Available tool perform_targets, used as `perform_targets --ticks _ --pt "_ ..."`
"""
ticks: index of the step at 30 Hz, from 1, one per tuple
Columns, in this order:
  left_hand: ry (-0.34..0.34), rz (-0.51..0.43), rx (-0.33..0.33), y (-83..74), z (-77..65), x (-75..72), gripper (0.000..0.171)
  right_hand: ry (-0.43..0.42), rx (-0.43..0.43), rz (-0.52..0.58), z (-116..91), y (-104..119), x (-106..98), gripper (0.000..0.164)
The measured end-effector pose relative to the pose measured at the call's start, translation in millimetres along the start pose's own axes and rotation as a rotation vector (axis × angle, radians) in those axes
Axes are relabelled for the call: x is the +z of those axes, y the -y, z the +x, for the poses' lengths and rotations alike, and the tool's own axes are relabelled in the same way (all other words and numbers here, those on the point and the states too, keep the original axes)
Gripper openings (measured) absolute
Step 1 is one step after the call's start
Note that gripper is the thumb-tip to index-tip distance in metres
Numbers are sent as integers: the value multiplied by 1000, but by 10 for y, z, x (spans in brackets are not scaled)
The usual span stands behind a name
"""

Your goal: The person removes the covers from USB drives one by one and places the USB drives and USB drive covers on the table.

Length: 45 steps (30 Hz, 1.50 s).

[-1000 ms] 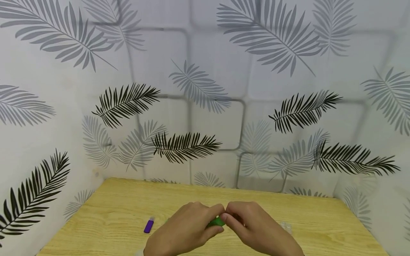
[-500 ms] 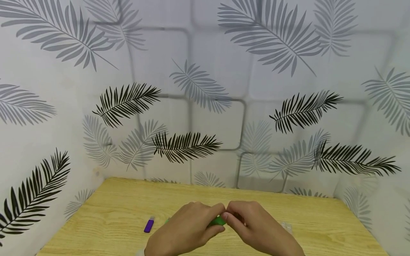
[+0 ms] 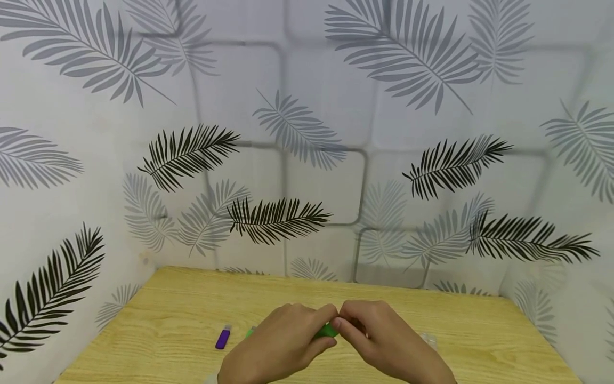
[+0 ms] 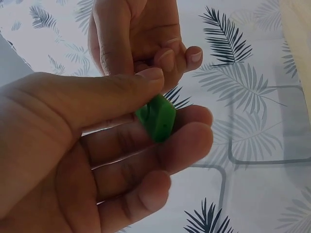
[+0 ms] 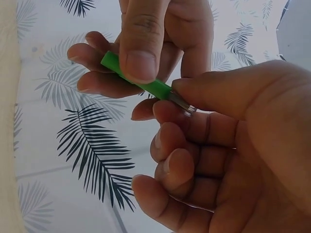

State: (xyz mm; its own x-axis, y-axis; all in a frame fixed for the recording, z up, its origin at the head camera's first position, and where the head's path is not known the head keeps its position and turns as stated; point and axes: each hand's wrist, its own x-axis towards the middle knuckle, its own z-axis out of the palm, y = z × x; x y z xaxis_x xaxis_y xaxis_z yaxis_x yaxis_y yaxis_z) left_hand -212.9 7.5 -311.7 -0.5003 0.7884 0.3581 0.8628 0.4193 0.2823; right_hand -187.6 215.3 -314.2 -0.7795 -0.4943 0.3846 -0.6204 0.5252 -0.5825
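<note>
A green USB flash drive (image 3: 327, 330) is held between both hands above the table. My left hand (image 3: 280, 341) pinches its green body between thumb and fingers, with the other fingers spread behind it in the left wrist view. Its metal connector (image 5: 180, 99) shows in the right wrist view, where the thumb and index finger of my right hand (image 3: 384, 336) pinch that end. A shiny tip pokes out past these fingers. The right hand's remaining fingers are curled and hold nothing else.
On the wooden table (image 3: 192, 298), a purple USB flash drive (image 3: 223, 338) lies left of the hands. Another green piece (image 3: 249, 332) peeks out behind the left hand. Small clear plastic pieces (image 3: 429, 339) lie beyond the right wrist. A leaf-patterned covering (image 3: 326, 186) rises behind the table.
Both hands keep their grip on the green flash drive in nearly the same place. The left hand has shifted very slightly right, showing a little more of the green piece behind it.
</note>
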Motion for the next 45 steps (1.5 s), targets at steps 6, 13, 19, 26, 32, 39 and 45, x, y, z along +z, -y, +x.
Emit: perform_targets --ticks 6,13,19,26,32,39,45 --pt "1 4 3 -5 13 4 14 -7 19 -5 -9 1 -9 25" --pt "7 1 4 -7 21 14 15 7 39 2 -8 0 -19 24" --pt "8 0 3 -7 23 18 15 -2 35 3 -15 -11 -20 22" --pt "-9 25 19 12 20 15 14 35 37 20 -7 -27 -16 24" --pt "-1 -6 11 13 14 9 13 12 28 1 -5 -15 -16 24" --pt "10 -4 2 16 1 -17 14 25 32 8 -4 -3 -13 24" --pt "12 -21 -6 22 -6 -25 13 18 23 7 2 -3 -9 23"
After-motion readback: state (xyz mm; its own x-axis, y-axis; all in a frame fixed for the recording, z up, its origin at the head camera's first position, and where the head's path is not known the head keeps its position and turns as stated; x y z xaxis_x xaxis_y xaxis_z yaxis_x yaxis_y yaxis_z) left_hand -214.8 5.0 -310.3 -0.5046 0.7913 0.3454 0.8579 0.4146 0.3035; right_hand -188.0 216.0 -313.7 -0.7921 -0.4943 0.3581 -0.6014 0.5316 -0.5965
